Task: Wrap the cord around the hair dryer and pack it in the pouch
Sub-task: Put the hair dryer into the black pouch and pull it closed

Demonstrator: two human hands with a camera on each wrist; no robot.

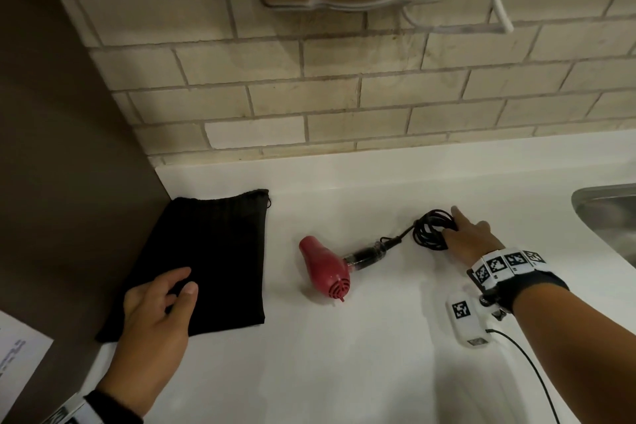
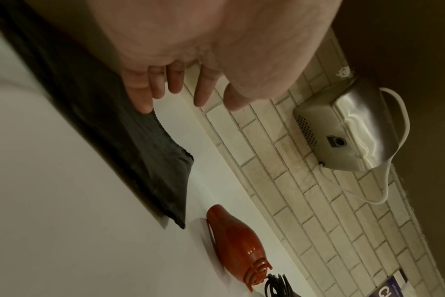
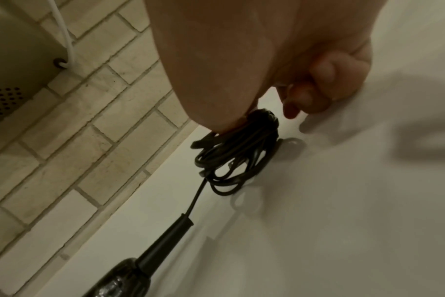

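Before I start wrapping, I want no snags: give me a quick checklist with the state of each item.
1. Right hand on the cord: ok, fingers at the bundle.
2. Cord free of knots: cannot tell, loops are tangled together.
3. Dryer lying free on the counter: ok.
4. Pouch within reach: ok, left hand rests on it.
5. Pouch mouth open: cannot tell.
6. Plug located: cannot tell.
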